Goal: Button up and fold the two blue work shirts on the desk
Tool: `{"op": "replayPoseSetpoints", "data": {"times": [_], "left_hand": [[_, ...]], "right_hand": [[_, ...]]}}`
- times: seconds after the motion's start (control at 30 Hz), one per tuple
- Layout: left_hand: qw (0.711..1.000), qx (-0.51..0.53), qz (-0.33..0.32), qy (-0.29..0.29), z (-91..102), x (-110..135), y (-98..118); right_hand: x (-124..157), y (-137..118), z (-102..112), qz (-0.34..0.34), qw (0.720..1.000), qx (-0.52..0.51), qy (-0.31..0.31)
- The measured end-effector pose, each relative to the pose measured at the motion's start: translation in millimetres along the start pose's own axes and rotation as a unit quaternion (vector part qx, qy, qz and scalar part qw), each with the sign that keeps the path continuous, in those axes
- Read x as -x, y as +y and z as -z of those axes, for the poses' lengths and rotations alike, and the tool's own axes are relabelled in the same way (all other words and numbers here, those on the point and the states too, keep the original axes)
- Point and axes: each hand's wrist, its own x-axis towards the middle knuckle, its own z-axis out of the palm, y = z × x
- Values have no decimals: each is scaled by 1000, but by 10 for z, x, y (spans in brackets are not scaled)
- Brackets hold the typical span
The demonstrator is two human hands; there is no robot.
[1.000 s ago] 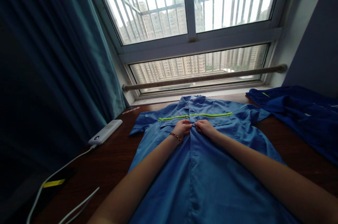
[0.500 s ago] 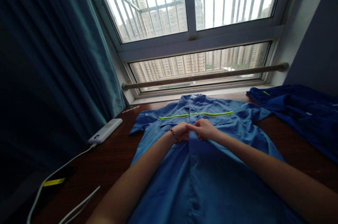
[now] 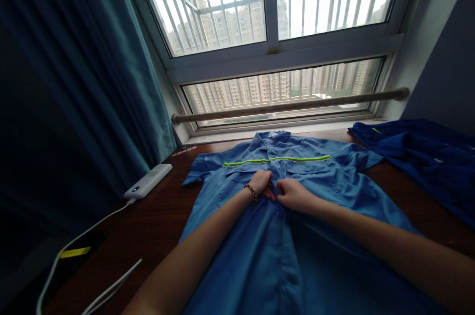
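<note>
A light blue short-sleeved work shirt (image 3: 230, 196) lies spread front side up, its collar toward the window and a yellow-green stripe across the chest. Just below the stripe, my left hand (image 3: 262, 184), with a beaded bracelet at the wrist, is closed on the front placket. Close beside it on the right, my right hand (image 3: 293, 195) has its fingers curled on the same placket. The fabric under both hands is pulled into folds. A button shows on the placket just below them. My fingertips partly hide what they pinch.
The shirt rests on a dark brown wooden surface (image 3: 159, 221). A white power bank (image 3: 148, 181) with a white cable lies at left beside a blue curtain (image 3: 122, 82). Dark blue clothing (image 3: 415, 152) lies at right. A metal rail (image 3: 289, 106) crosses the barred window.
My hands, touching each other before, are now slightly apart. The right hand has moved a little lower and right, and the placket below has shifted right with new folds.
</note>
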Motion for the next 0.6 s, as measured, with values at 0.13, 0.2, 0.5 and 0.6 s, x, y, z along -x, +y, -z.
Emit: {"op": "replayPoseSetpoints", "data": {"times": [0.13, 0.2, 0.5, 0.6], "left_hand": [[994, -94, -57, 20, -23, -111, -26], [988, -126, -82, 31, -29, -190, -11], [950, -262, -147, 88, -16, -827, 178], [934, -302, -156, 115, -14, -965, 221]], "right_hand": [[-109, 275, -8, -46, 978, -200, -23], [-155, 347, 27, -69, 947, -309, -53], [-323, 536, 244, -60, 908, -399, -111], [-328, 543, 243, -104, 917, -379, -65]]}}
